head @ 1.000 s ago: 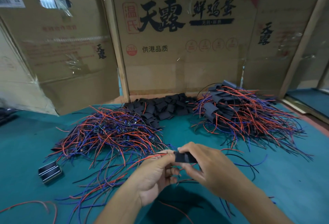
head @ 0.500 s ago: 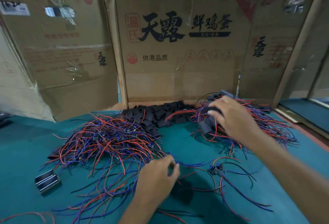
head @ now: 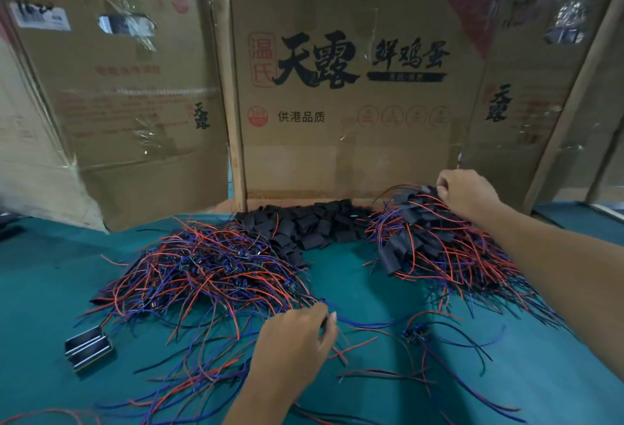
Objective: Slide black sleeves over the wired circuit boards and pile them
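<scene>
A tangle of bare wired circuit boards (head: 209,269) with red and blue wires lies at the left of the green table. Loose black sleeves (head: 314,225) are heaped at the back centre. The pile of sleeved boards (head: 435,242) sits at the right. My right hand (head: 466,191) reaches to the far top of that pile, fingers curled down onto a black sleeved piece there. My left hand (head: 297,333) rests at the near edge of the left tangle, its fingers curled round wires. One loose wired board (head: 413,331) lies on the cloth between my arms.
Cardboard box walls (head: 337,120) stand along the back of the green table (head: 50,289). A small black and silver block (head: 88,347) lies at the front left. Stray wires trail across the front of the cloth.
My hands have parted. The right hand carried the sleeved board from in front of me to the top of the right pile. The left hand dropped onto the wires of the left tangle.
</scene>
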